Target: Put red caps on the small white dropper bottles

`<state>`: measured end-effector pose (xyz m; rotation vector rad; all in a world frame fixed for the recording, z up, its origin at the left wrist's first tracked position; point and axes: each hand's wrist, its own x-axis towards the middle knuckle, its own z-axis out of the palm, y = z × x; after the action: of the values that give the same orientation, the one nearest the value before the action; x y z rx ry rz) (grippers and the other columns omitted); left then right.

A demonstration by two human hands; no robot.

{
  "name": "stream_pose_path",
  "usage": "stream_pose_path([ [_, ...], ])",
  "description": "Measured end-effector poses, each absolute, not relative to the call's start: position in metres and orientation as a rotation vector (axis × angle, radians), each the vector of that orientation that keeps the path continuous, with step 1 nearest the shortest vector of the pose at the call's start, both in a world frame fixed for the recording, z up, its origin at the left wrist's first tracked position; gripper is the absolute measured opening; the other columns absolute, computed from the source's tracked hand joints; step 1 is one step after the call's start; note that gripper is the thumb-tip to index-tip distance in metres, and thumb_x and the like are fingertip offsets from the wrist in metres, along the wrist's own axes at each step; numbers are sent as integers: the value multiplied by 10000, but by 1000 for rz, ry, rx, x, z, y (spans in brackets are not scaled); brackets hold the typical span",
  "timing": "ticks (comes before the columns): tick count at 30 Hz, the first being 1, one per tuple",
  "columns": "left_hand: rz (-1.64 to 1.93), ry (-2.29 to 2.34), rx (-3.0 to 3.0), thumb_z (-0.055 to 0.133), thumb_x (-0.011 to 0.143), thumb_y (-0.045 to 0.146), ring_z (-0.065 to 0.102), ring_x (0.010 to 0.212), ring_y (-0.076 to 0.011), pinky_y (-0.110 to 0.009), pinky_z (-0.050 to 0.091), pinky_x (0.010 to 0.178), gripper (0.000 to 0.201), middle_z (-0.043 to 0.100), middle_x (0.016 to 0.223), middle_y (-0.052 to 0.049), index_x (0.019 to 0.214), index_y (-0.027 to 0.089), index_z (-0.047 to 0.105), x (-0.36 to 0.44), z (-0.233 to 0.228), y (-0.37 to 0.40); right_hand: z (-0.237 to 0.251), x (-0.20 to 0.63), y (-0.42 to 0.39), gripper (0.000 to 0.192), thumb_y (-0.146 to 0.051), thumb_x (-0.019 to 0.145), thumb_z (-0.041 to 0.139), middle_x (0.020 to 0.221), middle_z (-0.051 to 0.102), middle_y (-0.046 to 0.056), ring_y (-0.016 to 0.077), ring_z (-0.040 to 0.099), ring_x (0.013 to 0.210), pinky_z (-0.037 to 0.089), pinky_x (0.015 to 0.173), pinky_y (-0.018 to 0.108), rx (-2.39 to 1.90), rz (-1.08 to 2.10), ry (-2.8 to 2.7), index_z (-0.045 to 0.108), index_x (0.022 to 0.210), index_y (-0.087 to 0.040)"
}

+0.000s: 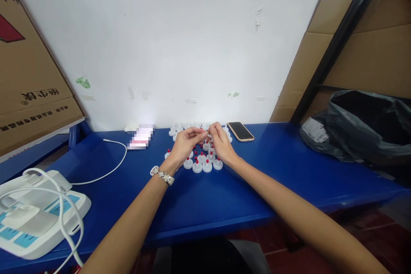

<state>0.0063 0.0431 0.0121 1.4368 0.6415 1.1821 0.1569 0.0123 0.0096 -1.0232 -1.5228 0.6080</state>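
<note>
My left hand (188, 144) and my right hand (221, 143) meet over the middle of the blue table, fingertips pinched close together. Whatever small piece they hold is too hidden by the fingers to name. Around and below them stand several round white caps (207, 167), many with a small red tip on top. Between the hands, some loose red tips (195, 158) lie on the tabletop. More white caps (173, 130) are grouped behind the hands near the wall, partly covered by them. A silver watch (163, 175) is on my left wrist.
A phone (240, 131) lies right of the caps; a blurred-out item (141, 137) lies to their left. The white power strip (80, 205) with cables fills the table's left front. Cardboard boxes (35, 64) and a dark plastic bag (321, 132) flank the blue table (205, 201).
</note>
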Motion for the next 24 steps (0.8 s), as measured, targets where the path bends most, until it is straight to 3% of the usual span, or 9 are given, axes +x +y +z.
stream_pose_path([
  [6, 1220, 683, 1449, 840, 682, 361, 688, 776, -174, -305, 529, 741, 298, 758, 840, -66, 860, 144, 737, 8, 17, 40, 9, 156, 14, 338, -555, 975, 336, 803, 458, 1, 158, 494, 723, 470, 651, 274, -980, 636, -1461, 386, 831, -254],
  [24, 1120, 620, 1400, 841, 693, 379, 651, 682, -136, -298, 523, 740, 315, 751, 781, -51, 888, 143, 767, 11, 17, 35, 15, 155, 8, 330, -533, 966, 302, 827, 461, 23, 173, 515, 781, 511, 644, 257, -1035, 662, -1386, 371, 809, -251],
])
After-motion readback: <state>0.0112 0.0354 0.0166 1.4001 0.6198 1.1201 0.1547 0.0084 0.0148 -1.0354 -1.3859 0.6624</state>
